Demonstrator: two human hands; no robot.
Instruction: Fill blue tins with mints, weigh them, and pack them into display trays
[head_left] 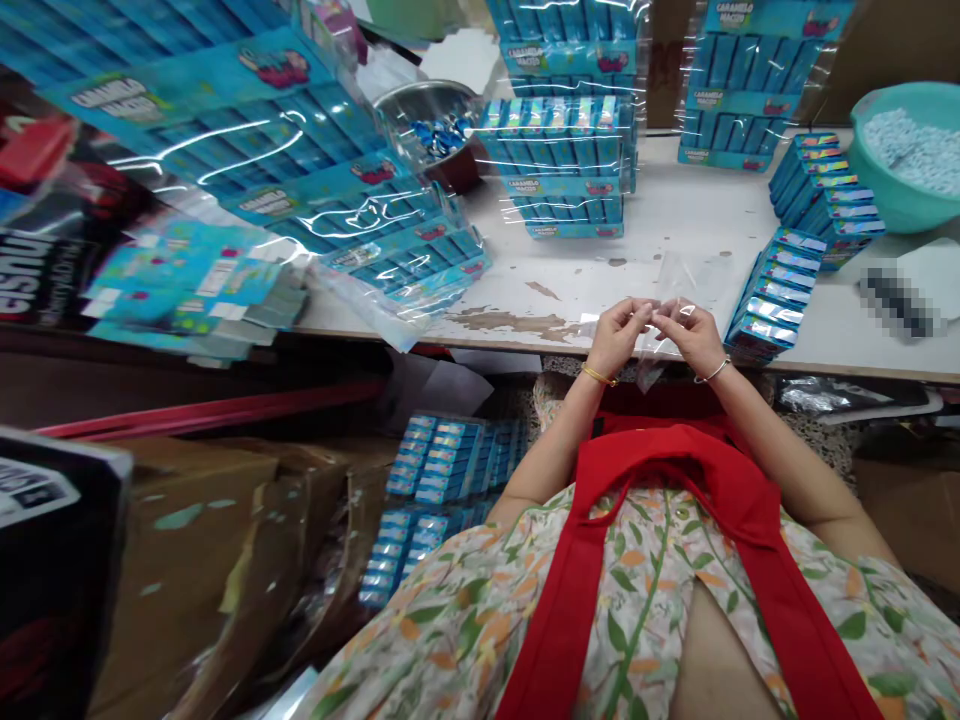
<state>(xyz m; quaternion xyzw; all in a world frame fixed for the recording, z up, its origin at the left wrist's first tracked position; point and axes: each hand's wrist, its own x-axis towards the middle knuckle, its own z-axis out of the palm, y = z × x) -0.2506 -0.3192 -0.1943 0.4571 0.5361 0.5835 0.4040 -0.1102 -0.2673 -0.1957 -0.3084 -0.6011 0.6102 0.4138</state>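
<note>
My left hand (pixel 619 335) and my right hand (pixel 694 335) meet at the near edge of the white table (pixel 675 230). Both pinch the top of a clear plastic bag (pixel 667 300), which lies partly on the table and hangs a little over the edge. The fingers of each hand are closed on the film. A row of small blue boxes (pixel 772 295) lies just right of my right hand. A gold bangle is on my left wrist, a silver one on my right.
Wrapped stacks of blue cartons (pixel 570 150) stand at the table's back, more (pixel 750 90) to the right, and a leaning pile (pixel 300 170) on the left. A metal bowl (pixel 427 125), a teal basin (pixel 911 155), and blue boxes on the floor (pixel 442 470) are around.
</note>
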